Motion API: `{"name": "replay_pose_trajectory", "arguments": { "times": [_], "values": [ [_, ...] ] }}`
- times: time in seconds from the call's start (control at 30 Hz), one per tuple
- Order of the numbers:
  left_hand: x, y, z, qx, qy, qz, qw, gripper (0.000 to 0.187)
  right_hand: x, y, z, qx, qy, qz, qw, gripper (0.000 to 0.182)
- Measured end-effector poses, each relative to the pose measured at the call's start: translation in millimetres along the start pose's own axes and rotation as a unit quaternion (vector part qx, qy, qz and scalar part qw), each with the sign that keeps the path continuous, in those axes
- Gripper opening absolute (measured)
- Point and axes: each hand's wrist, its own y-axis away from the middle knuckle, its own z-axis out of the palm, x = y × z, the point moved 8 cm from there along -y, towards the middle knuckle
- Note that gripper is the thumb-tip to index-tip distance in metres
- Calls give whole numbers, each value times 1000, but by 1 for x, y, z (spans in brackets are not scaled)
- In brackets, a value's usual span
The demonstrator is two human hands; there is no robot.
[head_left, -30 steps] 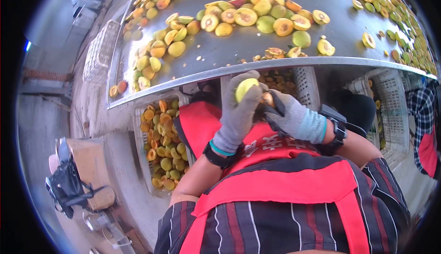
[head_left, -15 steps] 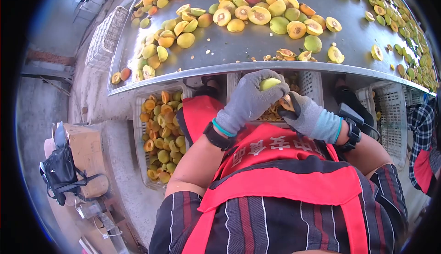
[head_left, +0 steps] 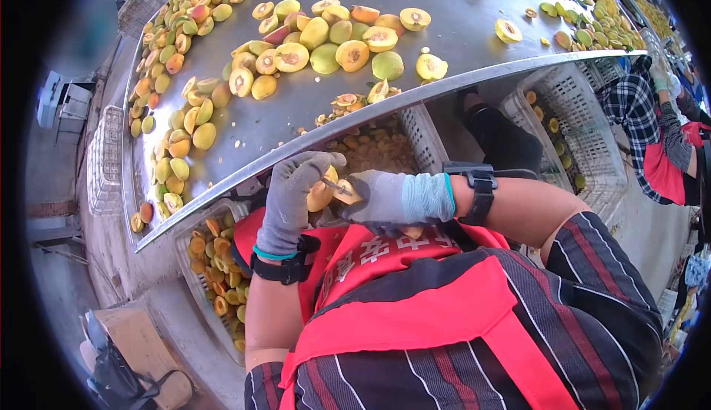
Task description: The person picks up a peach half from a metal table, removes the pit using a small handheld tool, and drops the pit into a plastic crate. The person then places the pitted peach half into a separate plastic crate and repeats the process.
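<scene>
My left hand (head_left: 290, 194), in a grey knit glove, is closed around a yellow peach-like fruit (head_left: 320, 194) just past the table's front edge. My right hand (head_left: 381, 197), gloved too, is closed on a small tool with a thin dark metal blade (head_left: 337, 185) that crosses in front of the fruit. A tan wedge-shaped piece (head_left: 348, 193) shows at the right fingertips; I cannot tell whether it is the tool's handle or cut fruit. Beneath the hands, a white crate (head_left: 424, 134) contains small brownish pieces.
Halved fruits (head_left: 315, 34) lie in heaps on the metal table (head_left: 270, 117), whose raised rim runs before me. At left, a crate of fruit halves (head_left: 194, 280) stands on the floor. Another white crate (head_left: 585, 125) sits at right, near a person in a plaid sleeve (head_left: 629, 106).
My view has turned to the right, so the table now slants. Both hands appear further left. The green fruit side seen before in my left hand is replaced by a yellow face, with the blade across it.
</scene>
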Motion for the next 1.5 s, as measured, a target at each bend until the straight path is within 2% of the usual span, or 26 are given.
{"name": "replay_pose_trajectory", "arguments": {
  "times": [0.03,0.07,0.17,0.2,0.23,0.33,0.43,0.47,0.5,0.53,0.6,0.63,0.7,0.77,0.83,0.9,1.0,1.1,1.17,1.2,1.23,1.3,1.37,1.4,1.43,1.5],
  "values": [
    [2,-1,1,1,-1,-1,1000,27,8,8,10,-97,-75,135,983,26],
    [5,-1,3,4,-29,3,1000,28,8,1,-1,81,101,2,992,23],
    [9,-4,6,40,15,45,998,32,1,5,-9,36,-45,76,995,22],
    [14,-2,9,56,31,63,996,35,11,-12,-1,81,-103,-83,988,21],
    [18,0,13,71,47,81,993,38,0,2,-7,33,-170,110,979,20],
    [29,-2,3,135,7,198,971,45,-8,1,-5,-6,-178,158,971,26],
    [30,-1,2,124,20,151,980,45,2,-2,2,-15,-158,156,975,29],
    [34,0,3,124,17,151,981,45,-13,-11,-8,91,-19,-47,995,30],
    [32,1,4,120,37,120,985,45,-34,-1,-10,191,122,-244,943,31],
    [27,2,5,117,58,88,988,45,-34,1,-9,191,121,-243,943,31],
    [25,3,5,121,59,89,987,44,-4,-5,-12,187,140,-27,972,30],
    [25,3,5,124,58,91,986,43,-15,-2,-19,188,140,-27,972,30],
    [29,1,3,112,39,139,983,39,-37,0,-6,6,51,-22,998,27],
    [39,1,1,101,20,186,977,35,-32,2,-5,25,40,-35,998,26],
    [42,-2,6,64,-103,136,983,27,-21,-1,-1,44,30,-48,997,26],
    [35,-3,8,83,-60,93,990,23,-18,-5,-3,119,140,-101,978,25],
    [38,3,2,153,-34,166,974,22,-31,-1,-2,15,14,-34,999,26],
    [39,2,4,90,-91,183,975,24,4,-14,6,86,125,-117,982,25],
    [21,-6,7,17,-96,37,994,23,-16,-6,-1,71,145,-116,980,28],
    [15,-7,6,16,-13,41,999,22,-15,-2,-1,-19,12,63,998,29],
    [16,-8,10,16,-12,43,999,22,-6,12,11,-109,-121,238,958,31],
    [18,-4,9,48,27,63,996,22,11,8,19,-115,-144,204,962,36],
    [21,-7,7,26,-63,89,994,22,-17,5,-2,92,88,-56,990,34],
    [23,-6,11,2,-152,115,982,22,5,-1,4,89,190,30,977,31],
    [19,-6,10,2,-152,113,982,22,14,-5,9,89,189,31,977,31],
    [3,-12,2,20,-44,40,998,24,3,-11,15,74,173,-121,975,26]
  ]
}}
